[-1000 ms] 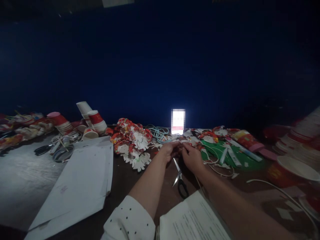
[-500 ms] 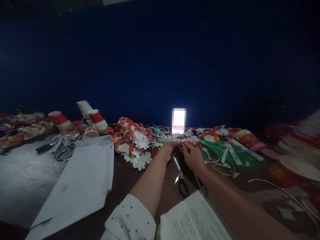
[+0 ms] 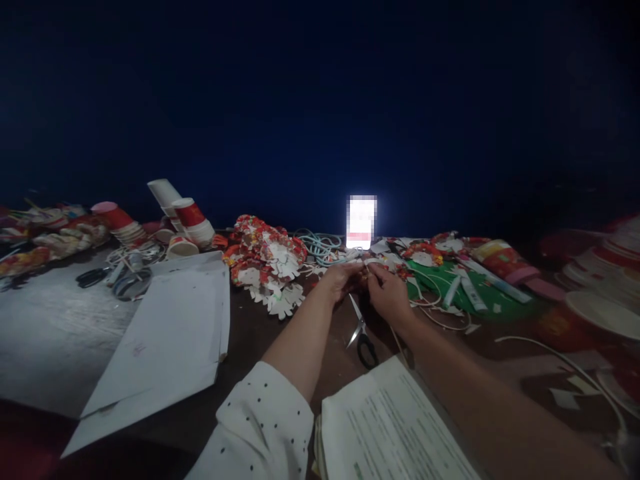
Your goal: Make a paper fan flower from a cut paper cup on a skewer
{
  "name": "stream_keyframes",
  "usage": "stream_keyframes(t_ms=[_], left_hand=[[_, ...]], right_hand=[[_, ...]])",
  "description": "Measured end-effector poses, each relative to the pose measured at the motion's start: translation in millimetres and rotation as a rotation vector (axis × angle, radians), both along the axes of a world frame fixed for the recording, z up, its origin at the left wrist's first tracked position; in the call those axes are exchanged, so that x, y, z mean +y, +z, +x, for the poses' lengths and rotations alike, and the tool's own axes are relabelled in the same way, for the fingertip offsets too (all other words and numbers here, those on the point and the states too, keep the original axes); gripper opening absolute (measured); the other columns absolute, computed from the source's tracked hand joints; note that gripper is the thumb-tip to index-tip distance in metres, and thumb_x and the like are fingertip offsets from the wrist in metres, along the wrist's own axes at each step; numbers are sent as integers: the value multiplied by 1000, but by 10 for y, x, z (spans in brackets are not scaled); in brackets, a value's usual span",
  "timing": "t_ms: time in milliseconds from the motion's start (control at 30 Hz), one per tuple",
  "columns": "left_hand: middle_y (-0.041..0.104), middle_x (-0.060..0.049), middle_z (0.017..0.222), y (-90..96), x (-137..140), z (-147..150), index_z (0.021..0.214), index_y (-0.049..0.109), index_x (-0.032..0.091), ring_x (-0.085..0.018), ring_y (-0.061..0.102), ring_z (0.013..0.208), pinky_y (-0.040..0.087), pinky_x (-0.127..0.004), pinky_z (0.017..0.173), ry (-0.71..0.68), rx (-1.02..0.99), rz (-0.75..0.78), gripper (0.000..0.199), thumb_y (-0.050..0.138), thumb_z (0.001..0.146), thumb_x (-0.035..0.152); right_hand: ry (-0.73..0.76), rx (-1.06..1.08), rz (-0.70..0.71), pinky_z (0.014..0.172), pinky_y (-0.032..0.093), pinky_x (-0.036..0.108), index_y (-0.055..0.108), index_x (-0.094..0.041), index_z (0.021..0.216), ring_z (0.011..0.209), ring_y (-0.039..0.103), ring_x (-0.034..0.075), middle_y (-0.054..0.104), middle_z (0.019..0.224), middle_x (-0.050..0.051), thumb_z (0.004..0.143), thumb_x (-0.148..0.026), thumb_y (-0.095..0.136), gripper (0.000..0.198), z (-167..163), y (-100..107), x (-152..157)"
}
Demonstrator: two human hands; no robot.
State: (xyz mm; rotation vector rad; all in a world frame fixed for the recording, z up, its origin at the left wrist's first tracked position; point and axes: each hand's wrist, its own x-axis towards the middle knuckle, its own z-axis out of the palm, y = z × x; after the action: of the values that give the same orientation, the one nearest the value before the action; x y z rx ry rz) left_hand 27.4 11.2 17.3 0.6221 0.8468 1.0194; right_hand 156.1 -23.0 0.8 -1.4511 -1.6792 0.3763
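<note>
My left hand and my right hand meet at their fingertips over the far part of the table. Both are closed, pinching something small that my fingers mostly hide. A thin pale cord runs down below my right hand; whether it is in my grip I cannot tell. Just beneath my hands lie open scissors with black handles. A lit phone stands upright right behind my fingers. Close by on the left is a pile of red and white paper cutouts.
Stacked red and white paper cups and white sheets lie left. A printed booklet is nearest me. On the right are a green sheet with glue tubes, a white cable and more cups.
The whole scene sits slightly higher in view, as my head has tipped down a little. My hands keep the same closed pose near the phone.
</note>
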Motion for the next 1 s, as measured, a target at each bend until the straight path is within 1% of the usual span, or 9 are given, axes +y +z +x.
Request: stream_keyframes(t_ms=[67, 133, 300, 433, 567, 700, 833, 933, 1000], left_hand=[[66, -1, 64, -3, -1, -1, 87, 69, 13, -9, 57, 54, 49, -21, 62, -6, 1, 8, 18, 80, 74, 16], [65, -1, 63, 6, -9, 0, 86, 69, 12, -9, 56, 53, 48, -20, 60, -7, -10, 13, 17, 80, 74, 16], [61, 1, 58, 55, -41, 19, 81, 69, 12, -9, 56, 52, 48, -21, 62, 11, 14, 19, 11, 78, 75, 13], [59, 1, 55, 63, -46, 40, 76, 69, 13, -11, 56, 52, 49, -23, 62, 35, 53, 28, 4, 71, 79, 11], [57, 1, 52, 38, -17, 47, 67, 64, 14, -10, 54, 48, 48, -22, 57, 50, 87, 23, 14, 68, 81, 11], [58, 2, 53, -14, 28, 36, 67, 63, 15, -10, 54, 48, 47, -21, 53, 52, 103, 40, 13, 71, 78, 15], [57, 2, 52, -67, 61, 30, 70, 65, 14, -11, 53, 48, 47, -23, 54, 53, 107, 57, 10, 73, 75, 16], [57, 1, 52, -80, 73, 38, 66, 63, 14, -10, 51, 46, 47, -23, 53, 61, 103, 54, 12, 72, 74, 14], [58, 1, 52, -68, 72, 45, 64, 62, 15, -10, 52, 47, 47, -23, 53, 70, 101, 34, 14, 72, 74, 13]], right_hand=[[17, 3, -6, 83, 53, 32, 73, -15, 118, 88, 72, 23, 78, 103, 12, 90, -28, 44, 42, 5, -8, 3], [27, -4, 3, 81, 53, 32, 73, -16, 117, 85, 72, 23, 78, 99, 11, 90, -28, 44, 41, 10, -7, -1], [38, -27, 11, 84, 53, 31, 73, -16, 116, 95, 71, 24, 78, 102, 11, 90, -28, 43, 41, 13, 13, -12], [31, -42, -15, 83, 53, 31, 73, -18, 118, 96, 71, 25, 78, 103, 10, 90, -28, 44, 41, 11, 11, -16], [25, -23, -43, 80, 53, 30, 72, -18, 122, 89, 72, 24, 78, 98, 10, 90, -28, 46, 42, -3, 1, -22], [1, -12, -59, 82, 54, 32, 71, -18, 124, 88, 72, 24, 78, 104, 10, 90, -28, 46, 43, -21, -1, -31], [-4, -42, -46, 88, 53, 34, 70, -17, 123, 96, 72, 25, 77, 111, 11, 90, -28, 46, 43, -30, 3, -36], [-20, -77, -32, 92, 51, 36, 69, -15, 125, 103, 71, 27, 76, 115, 13, 90, -28, 46, 44, -33, -2, -39], [-29, -109, -31, 90, 51, 36, 69, -16, 126, 101, 71, 27, 76, 115, 13, 90, -28, 46, 44, -34, -5, -44]])
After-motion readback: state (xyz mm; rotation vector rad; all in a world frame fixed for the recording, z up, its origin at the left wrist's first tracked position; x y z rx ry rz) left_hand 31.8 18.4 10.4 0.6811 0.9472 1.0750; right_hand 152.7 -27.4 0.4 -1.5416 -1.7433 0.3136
